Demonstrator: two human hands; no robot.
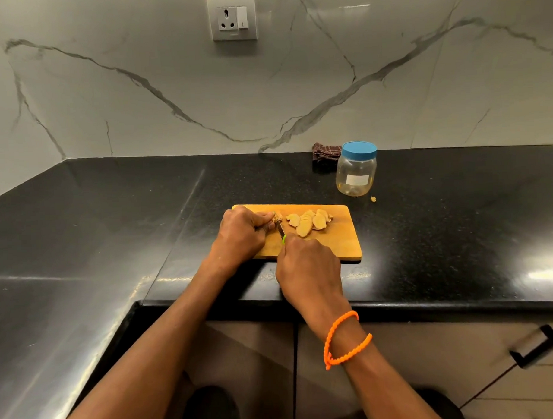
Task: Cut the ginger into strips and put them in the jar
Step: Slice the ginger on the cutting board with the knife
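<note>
- The left hand point(241, 232) curls its fingers over the last small knobbly stub of ginger point(277, 218) at the left end of the rectangular wooden chopping board point(339, 248); the fingertips sit just beside the blade, so a slip on so short a piece could nick them.
- The right hand point(305, 264) is closed round the green-handled small knife point(282, 232), blade pointing away between the 2 hands; the wet stub could roll under pressure.
- The pale oval ginger slices point(310, 222) lie overlapped mid-board, not yet strips; stacked slices may slide when cut.
- The clear plastic jar with a blue lid point(357, 169) stands on the black stone worktop point(112, 215) beyond the board, lid on, so it needs opening first.
</note>
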